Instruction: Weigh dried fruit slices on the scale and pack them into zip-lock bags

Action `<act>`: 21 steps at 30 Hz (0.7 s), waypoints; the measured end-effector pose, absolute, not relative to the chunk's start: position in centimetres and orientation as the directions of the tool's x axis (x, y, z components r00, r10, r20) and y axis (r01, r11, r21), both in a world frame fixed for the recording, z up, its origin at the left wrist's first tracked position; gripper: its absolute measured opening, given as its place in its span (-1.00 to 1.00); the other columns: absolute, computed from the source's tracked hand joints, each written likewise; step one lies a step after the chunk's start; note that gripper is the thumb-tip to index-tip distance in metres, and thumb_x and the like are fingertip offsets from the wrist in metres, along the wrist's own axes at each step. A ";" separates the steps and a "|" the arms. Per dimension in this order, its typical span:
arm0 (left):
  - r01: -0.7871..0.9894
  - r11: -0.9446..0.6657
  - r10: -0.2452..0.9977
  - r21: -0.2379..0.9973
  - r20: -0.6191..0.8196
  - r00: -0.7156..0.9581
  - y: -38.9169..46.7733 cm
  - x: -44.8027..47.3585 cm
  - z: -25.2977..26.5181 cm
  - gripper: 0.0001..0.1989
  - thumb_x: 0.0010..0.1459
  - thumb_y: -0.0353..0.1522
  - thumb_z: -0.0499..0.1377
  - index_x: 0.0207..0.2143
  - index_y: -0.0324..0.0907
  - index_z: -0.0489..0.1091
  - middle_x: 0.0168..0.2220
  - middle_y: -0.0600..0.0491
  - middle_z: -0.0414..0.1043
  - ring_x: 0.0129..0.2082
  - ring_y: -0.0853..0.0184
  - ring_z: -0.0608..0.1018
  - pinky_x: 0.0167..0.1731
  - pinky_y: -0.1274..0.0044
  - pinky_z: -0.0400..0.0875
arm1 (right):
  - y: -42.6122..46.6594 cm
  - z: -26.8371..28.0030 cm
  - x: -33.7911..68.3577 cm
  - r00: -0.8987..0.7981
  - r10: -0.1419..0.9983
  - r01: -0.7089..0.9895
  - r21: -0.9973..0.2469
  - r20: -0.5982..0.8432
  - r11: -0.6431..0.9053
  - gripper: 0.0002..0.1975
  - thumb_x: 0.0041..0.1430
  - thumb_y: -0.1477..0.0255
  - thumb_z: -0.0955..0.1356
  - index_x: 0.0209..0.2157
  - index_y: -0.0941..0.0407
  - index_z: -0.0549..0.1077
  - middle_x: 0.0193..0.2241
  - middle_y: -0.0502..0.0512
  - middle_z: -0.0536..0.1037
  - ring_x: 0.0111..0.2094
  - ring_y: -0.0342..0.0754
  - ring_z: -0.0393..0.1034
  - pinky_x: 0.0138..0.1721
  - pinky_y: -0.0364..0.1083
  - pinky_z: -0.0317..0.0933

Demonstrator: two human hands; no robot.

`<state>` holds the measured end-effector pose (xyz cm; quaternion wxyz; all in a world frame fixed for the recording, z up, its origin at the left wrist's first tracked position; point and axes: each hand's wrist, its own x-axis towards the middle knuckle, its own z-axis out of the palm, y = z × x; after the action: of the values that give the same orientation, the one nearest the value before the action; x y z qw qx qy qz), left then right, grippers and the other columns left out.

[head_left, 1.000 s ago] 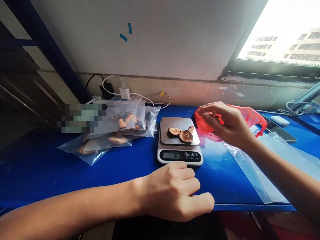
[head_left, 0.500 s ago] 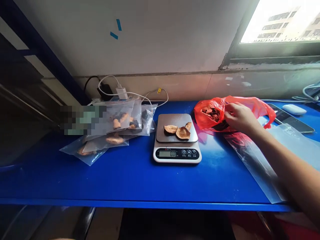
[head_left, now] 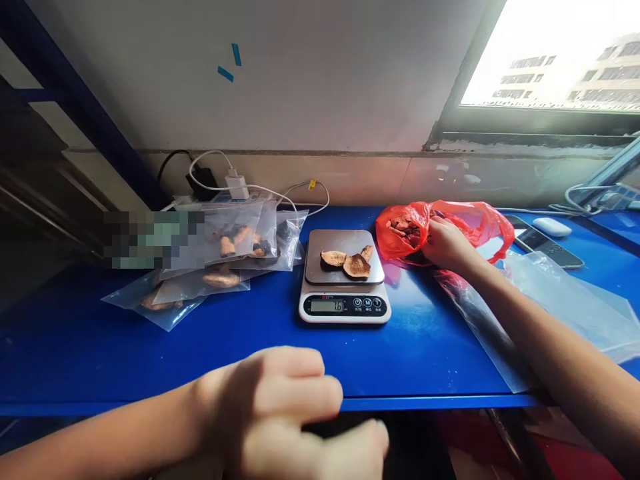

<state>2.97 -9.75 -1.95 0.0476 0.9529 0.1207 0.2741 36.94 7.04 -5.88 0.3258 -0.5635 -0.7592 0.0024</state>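
Observation:
My right hand (head_left: 446, 241) is closed on the rim of a red plastic bag (head_left: 483, 223), its fingertips partly hidden by the film. Dried brown slices (head_left: 403, 227) show in the bag's mouth. My left hand (head_left: 293, 417), somewhat blurred, hovers at the table's front edge; its fingers are curled, the thumb sticks out, and nothing shows in it. Between the hands and farther back stands a digital scale (head_left: 345, 309). On its metal plate lie a few dried slices (head_left: 357, 266). Its display is lit, though the digits are hard to read.
Left of the scale, clear zip bags (head_left: 200, 233) with brown pieces overlap in a pile. A charger (head_left: 237, 185) and cables sit behind them. Flat clear bags (head_left: 565, 300) lie under my right forearm. A phone (head_left: 547, 243) and a white case (head_left: 551, 227) are at the right.
My left hand has come into view from below. The scale's display has gone from 0.0 to another reading. My right hand stays at the red bag; the view has shifted slightly.

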 end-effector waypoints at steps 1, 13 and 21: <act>0.157 -0.983 0.182 0.093 0.531 0.827 -8.8 3.7 -1.7 -0.84 0.18 -0.42 0.15 -0.28 0.00 0.50 -0.26 0.15 0.53 -0.47 0.40 0.46 -0.49 0.47 0.48 | 7.1 -5.7 37.1 -0.151 0.861 0.855 -0.372 0.487 0.360 -0.90 -0.14 0.56 0.25 -0.51 0.13 0.37 -0.47 0.12 0.47 -0.43 -0.05 0.28 -0.36 -0.07 0.16; -0.141 -0.990 -0.119 -0.001 0.536 0.836 -5.3 7.6 -3.9 -0.81 0.16 -0.49 0.07 -0.51 -0.23 0.39 -0.60 0.11 0.20 -0.65 0.40 0.13 -0.70 0.50 -0.07 | 7.2 -5.2 39.4 0.148 0.887 0.613 -0.744 0.438 0.265 -0.76 -0.03 0.41 0.35 -0.24 0.07 0.50 -0.25 0.11 0.56 -0.26 0.00 0.49 -0.27 -0.02 0.40; -0.082 -0.992 -0.034 0.101 0.404 0.914 -5.3 7.2 -3.9 -0.93 -0.03 -0.51 0.15 -0.48 -0.19 0.36 -0.50 0.09 0.30 -0.59 0.38 0.18 -0.65 0.49 0.05 | 6.8 -4.8 38.3 0.140 0.887 0.714 -0.666 0.440 0.217 -0.84 0.02 0.37 0.34 -0.34 0.07 0.53 -0.28 0.12 0.59 -0.32 0.02 0.48 -0.34 -0.01 0.37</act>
<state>7.23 -5.27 -3.91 0.0577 0.9766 -0.0297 0.2053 38.32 6.77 -4.77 0.4343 -0.6175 -0.6481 0.0998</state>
